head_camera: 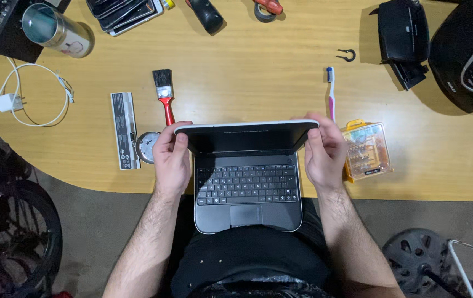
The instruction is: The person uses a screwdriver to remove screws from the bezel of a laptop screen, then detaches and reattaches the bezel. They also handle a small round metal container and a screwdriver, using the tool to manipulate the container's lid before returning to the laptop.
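1. A clear orange-trimmed case [367, 150] near the table's [258, 77] front edge holds screwdriver bits in rows.
2. A steel tumbler [54, 30] lies tilted at the back left corner; what is inside it cannot be told.
3. The laptop [247, 185] overhangs the front edge, its base partly on the person's lap, lid half open, keyboard facing up, long axis left to right, hinge away from the person.
4. The left hand [171, 160] grips the lid's left corner; the right hand [325, 152] grips its right corner.

Small grey laptop [247, 182], lid half-open, overhanging table edge
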